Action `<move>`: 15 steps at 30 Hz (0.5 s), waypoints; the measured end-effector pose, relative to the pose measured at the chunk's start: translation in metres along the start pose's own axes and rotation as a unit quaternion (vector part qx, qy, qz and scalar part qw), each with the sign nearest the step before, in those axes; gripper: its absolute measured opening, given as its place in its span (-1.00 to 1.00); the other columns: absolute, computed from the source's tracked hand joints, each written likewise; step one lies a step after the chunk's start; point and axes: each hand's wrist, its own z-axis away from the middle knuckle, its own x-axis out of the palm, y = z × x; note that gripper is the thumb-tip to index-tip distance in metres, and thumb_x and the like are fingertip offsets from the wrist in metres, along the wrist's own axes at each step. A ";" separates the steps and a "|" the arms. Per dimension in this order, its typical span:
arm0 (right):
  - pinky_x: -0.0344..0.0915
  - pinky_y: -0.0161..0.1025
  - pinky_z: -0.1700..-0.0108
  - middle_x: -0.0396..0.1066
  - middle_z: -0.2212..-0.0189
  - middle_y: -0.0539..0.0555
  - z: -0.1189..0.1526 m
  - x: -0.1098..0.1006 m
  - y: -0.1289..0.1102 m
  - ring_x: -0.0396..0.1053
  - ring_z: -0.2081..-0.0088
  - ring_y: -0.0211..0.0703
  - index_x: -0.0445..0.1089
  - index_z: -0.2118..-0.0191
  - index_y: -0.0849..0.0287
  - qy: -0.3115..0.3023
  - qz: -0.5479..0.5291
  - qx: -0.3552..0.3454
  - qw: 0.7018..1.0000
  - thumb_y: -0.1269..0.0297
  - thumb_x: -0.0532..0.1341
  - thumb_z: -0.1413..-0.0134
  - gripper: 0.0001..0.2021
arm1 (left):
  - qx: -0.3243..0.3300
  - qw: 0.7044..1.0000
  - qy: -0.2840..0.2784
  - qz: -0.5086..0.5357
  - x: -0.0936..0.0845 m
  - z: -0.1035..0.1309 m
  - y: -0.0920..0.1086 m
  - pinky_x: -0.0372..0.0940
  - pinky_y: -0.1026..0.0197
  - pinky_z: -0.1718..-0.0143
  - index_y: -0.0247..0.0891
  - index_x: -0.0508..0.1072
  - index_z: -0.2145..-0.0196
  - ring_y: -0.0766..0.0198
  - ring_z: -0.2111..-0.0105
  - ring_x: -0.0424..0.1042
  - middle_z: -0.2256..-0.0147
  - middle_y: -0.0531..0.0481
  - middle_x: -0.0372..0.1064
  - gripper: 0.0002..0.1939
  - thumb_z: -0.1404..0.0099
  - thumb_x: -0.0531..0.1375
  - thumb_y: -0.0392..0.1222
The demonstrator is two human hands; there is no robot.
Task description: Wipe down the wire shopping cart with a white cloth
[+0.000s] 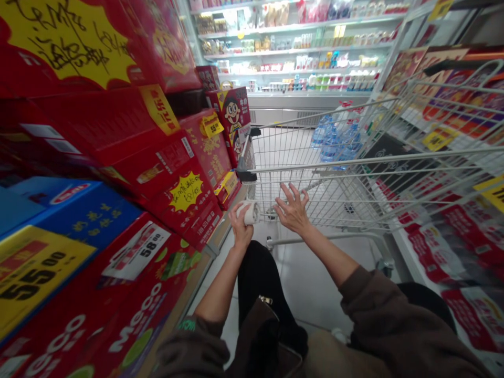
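My left hand (241, 227) is closed around a white rolled cloth (249, 212), near the boxes on the left and below the black corner piece of a wire shopping cart (334, 167). My right hand (293, 209) has its fingers spread, with nothing in it, beside the cart's wire side. Whether its fingertips touch the wires I cannot tell. The cart stands crosswise in front of me, and its handle is at the upper right.
Stacked red boxes (157, 173) and a blue box (79, 210) line the left side. Beyond the cart are bottled water packs (334, 139) and a lit refrigerated shelf (291, 97). Red packs (441, 252) fill a low shelf at the right.
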 end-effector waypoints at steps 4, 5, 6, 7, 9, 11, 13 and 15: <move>-0.32 0.37 -0.31 0.18 -0.44 0.16 -0.004 -0.002 0.002 0.04 -0.42 0.35 0.47 0.03 0.01 -0.006 -0.006 0.000 1.000 0.05 0.11 -0.33 -0.72 | 0.026 0.996 0.062 0.059 -0.002 -0.038 -0.005 0.18 -0.10 -0.33 -0.24 0.45 -0.11 0.03 -0.21 0.25 -0.18 -0.22 0.21 -0.58 -0.29 0.25 -0.30; -0.33 0.36 -0.31 0.20 -0.43 0.16 -0.003 -0.003 0.003 0.05 -0.42 0.34 0.47 0.04 0.02 -0.007 -0.008 -0.001 1.000 0.03 0.11 -0.33 -0.71 | 0.033 0.996 0.057 0.066 0.000 -0.046 -0.003 0.19 -0.09 -0.33 -0.26 0.45 -0.11 0.03 -0.22 0.25 -0.15 -0.23 0.24 -0.59 -0.30 0.27 -0.25; -0.32 0.35 -0.31 0.21 -0.42 0.17 -0.002 -0.004 0.004 0.05 -0.41 0.33 0.46 0.04 0.02 -0.009 -0.010 -0.003 1.000 0.02 0.11 -0.33 -0.71 | 0.040 0.995 0.049 0.072 0.002 -0.051 -0.001 0.20 -0.09 -0.32 -0.28 0.44 -0.10 0.04 -0.21 0.25 -0.13 -0.23 0.26 -0.60 -0.31 0.28 -0.21; -0.31 0.35 -0.31 0.21 -0.42 0.17 -0.001 -0.004 0.004 0.06 -0.41 0.31 0.45 0.04 0.03 -0.012 -0.012 -0.006 1.000 0.02 0.11 -0.32 -0.71 | 0.046 0.995 0.039 0.075 0.003 -0.051 0.002 0.23 -0.09 -0.30 -0.27 0.45 -0.08 0.03 -0.20 0.27 -0.11 -0.22 0.29 -0.61 -0.32 0.28 -0.19; -0.30 0.33 -0.31 0.23 -0.41 0.19 0.001 -0.006 0.006 0.06 -0.41 0.28 0.44 0.04 0.04 -0.013 -0.013 -0.012 1.000 0.01 0.10 -0.32 -0.70 | 0.061 0.995 0.007 0.076 0.004 -0.040 0.007 0.28 -0.11 -0.26 -0.22 0.48 -0.05 0.01 -0.18 0.32 -0.09 -0.21 0.31 -0.65 -0.31 0.26 -0.19; -0.29 0.33 -0.31 0.24 -0.41 0.19 0.003 -0.007 0.008 0.06 -0.41 0.26 0.43 0.05 0.04 -0.014 -0.010 -0.016 1.000 -0.01 0.10 -0.31 -0.69 | 0.068 0.995 -0.021 0.068 -0.001 -0.027 0.013 0.32 -0.14 -0.23 -0.17 0.50 -0.03 -0.01 -0.16 0.36 -0.09 -0.19 0.32 -0.67 -0.30 0.23 -0.21; -0.29 0.32 -0.31 0.25 -0.40 0.19 0.005 -0.008 0.009 0.07 -0.41 0.26 0.43 0.04 0.03 -0.016 -0.006 -0.018 1.000 -0.02 0.12 -0.30 -0.69 | 0.048 0.997 0.020 0.058 -0.010 -0.023 0.018 0.33 -0.15 -0.21 -0.14 0.48 -0.07 -0.02 -0.14 0.38 -0.08 -0.17 0.31 -0.63 -0.30 0.22 -0.23; -0.30 0.31 -0.31 0.26 -0.39 0.18 0.007 -0.009 0.011 0.08 -0.40 0.28 0.44 0.03 0.02 -0.018 -0.002 -0.019 1.000 -0.03 0.14 -0.27 -0.68 | 0.022 0.991 0.116 0.055 -0.020 -0.037 0.027 0.31 -0.15 -0.23 -0.10 0.44 -0.12 -0.01 -0.15 0.37 -0.08 -0.15 0.28 -0.58 -0.31 0.23 -0.22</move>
